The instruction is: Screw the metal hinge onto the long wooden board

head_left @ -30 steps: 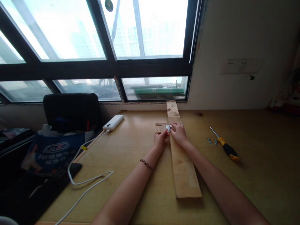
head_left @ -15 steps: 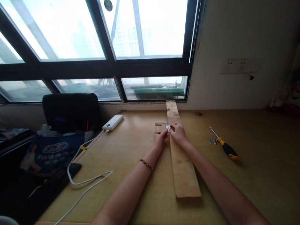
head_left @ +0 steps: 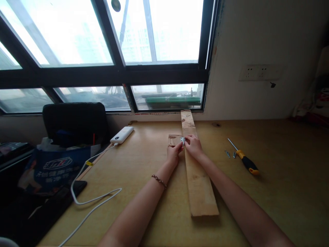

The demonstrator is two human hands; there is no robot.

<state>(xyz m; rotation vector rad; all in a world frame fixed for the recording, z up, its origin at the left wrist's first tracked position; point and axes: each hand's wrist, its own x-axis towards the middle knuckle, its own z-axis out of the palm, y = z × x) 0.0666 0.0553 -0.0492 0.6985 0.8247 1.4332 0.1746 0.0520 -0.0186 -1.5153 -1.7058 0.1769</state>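
Note:
A small silver hinge (head_left: 182,140) lies across the seam between a short wooden block (head_left: 173,139) and a long wooden board (head_left: 202,185). From the left, my left hand (head_left: 174,152) pinches the hinge's near edge with thumb and finger. My right hand (head_left: 193,145) rests over the long board, its fingertips closed on the hinge's right side and hiding part of it. The long board runs away from me toward the window; the block sits against its left side.
To the right lie a yellow-and-black screwdriver (head_left: 247,162) and several screws (head_left: 227,154). A white power bank (head_left: 122,134) with a white cable (head_left: 96,198) is at the table's left edge. Beyond that edge stand a black chair (head_left: 74,120) and a blue bag (head_left: 55,171).
The whole view has shifted slightly, so things appear a little further left. Both hands stay at the hinge, with the right fingers covering slightly more of it.

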